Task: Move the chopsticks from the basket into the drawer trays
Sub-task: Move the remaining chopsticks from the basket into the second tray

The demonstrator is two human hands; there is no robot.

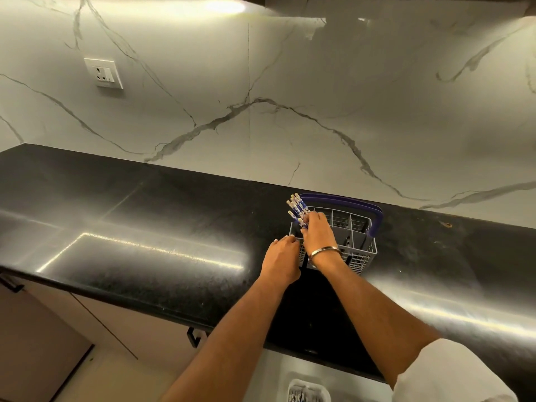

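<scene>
A grey plastic cutlery basket point(364, 250) with a blue handle point(374, 216) stands on the black counter near the wall. A bundle of several blue-and-white patterned chopsticks point(297, 208) sticks up out of its left end. My right hand point(317, 232), with a metal bangle on the wrist, is closed around the lower part of the bundle. My left hand point(282, 256) rests against the basket's left front corner, fingers curled on its rim. The chopsticks' lower ends are hidden by my hand and the basket.
The black stone counter point(130, 233) stretches left and right, with a marble wall behind it and a socket point(104, 73). Below the counter edge a white tray point(309, 391) shows in an open drawer, and dark cabinet handles point(193, 337) stick out.
</scene>
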